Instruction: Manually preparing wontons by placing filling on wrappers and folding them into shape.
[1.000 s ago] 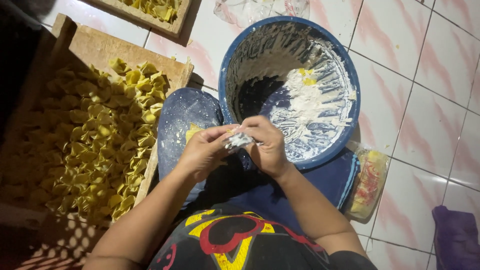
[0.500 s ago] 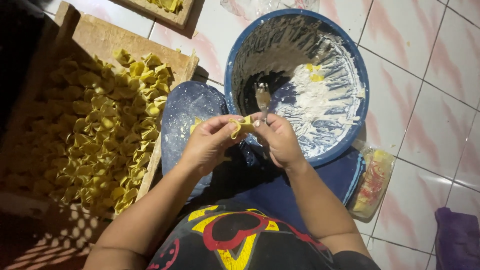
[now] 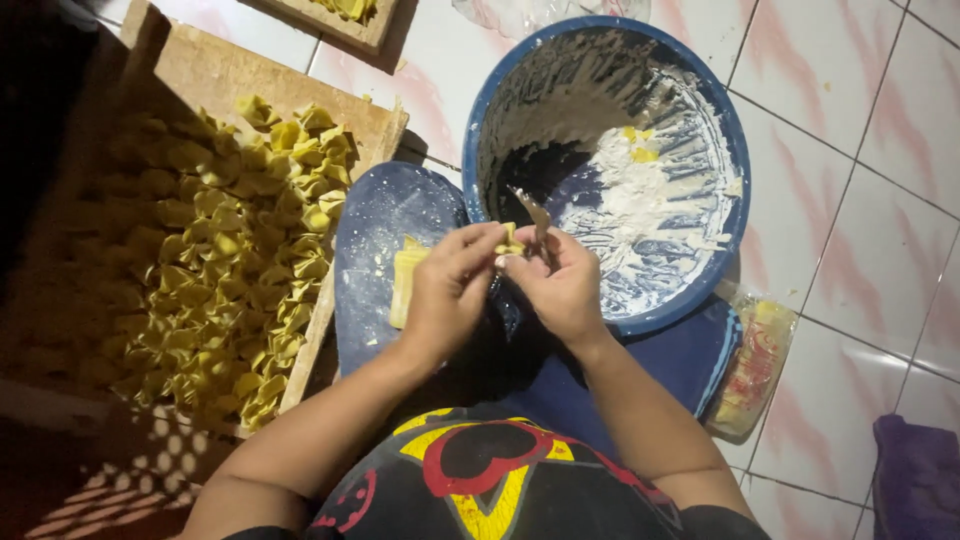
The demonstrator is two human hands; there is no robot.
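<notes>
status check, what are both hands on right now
Left hand and right hand pinch one yellow dumpling together. Right hand also holds small utensil. Blue basin just ahead; wooden tray of folded dumplings to the left. Nothing blocking.

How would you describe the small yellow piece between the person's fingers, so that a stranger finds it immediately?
Start at the big blue basin smeared with white paste. At its near rim the left hand and right hand meet, pinching one small yellow dumpling between the fingertips. Unlike the many folded ones heaped on the wooden tray, it is alone and held above the floor.
</notes>
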